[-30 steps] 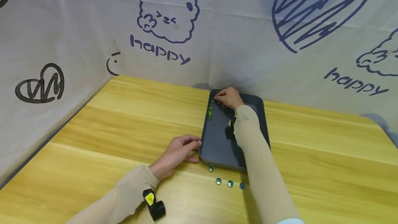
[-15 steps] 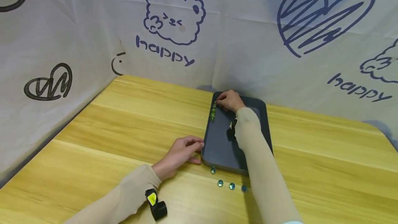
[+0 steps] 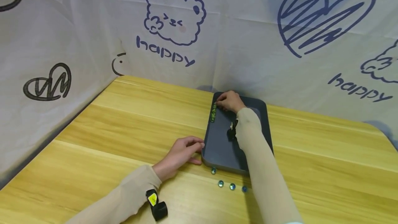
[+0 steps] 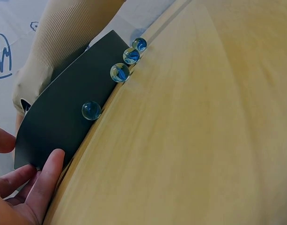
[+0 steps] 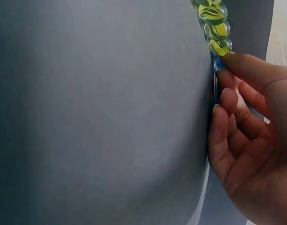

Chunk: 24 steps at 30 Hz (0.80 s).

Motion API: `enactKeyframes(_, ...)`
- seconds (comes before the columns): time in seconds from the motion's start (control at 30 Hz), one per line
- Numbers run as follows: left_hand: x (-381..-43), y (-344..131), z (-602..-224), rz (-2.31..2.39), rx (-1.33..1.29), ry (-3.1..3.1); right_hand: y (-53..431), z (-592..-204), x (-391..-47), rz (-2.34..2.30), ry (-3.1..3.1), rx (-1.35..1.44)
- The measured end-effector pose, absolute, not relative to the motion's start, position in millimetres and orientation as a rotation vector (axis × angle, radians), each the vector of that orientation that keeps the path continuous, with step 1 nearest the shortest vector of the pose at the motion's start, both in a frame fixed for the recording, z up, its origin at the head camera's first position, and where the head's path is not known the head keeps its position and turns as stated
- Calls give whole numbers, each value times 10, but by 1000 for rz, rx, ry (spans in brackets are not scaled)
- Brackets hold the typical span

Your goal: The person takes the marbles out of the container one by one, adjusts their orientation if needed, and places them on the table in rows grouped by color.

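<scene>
In the head view, my right hand (image 3: 230, 101) is at the far left corner of a dark grey tray (image 3: 222, 148). Thumb and forefinger pinch a blue marble (image 5: 219, 64), mostly covered by the fingertips, at the end of a row of yellow-green marbles (image 5: 217, 30). That row lies along the tray's left wall. My left hand (image 3: 183, 149) lies on the table by the near left corner, its fingertips touching the tray's outer side with the fingers loosely extended. Several clear marbles with blue swirls (image 4: 120, 72) sit on the table in front of the tray's near edge.
The tray stands on a wood-grain table (image 3: 124, 120) near its back edge. White cloth (image 3: 242, 54) with drawn bears and hearts hangs behind and to the left. My right forearm (image 3: 264, 161) reaches over the tray's right side.
The head view has shifted slightly. My right hand has brought the blue marble a little nearer along the left wall, up to the yellow-green row. My left hand stays at the tray.
</scene>
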<state>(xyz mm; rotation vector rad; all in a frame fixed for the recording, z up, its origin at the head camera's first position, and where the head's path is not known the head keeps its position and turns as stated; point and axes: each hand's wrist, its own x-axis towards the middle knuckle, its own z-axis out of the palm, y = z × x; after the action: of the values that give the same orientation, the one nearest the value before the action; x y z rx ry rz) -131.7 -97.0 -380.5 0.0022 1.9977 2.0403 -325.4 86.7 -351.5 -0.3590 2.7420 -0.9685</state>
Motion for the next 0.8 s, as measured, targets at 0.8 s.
enactKeyframes(0.8,-1337,-951,-3819,2046,-10,2005,1099,-3130,-3157,-958,2684,-435)
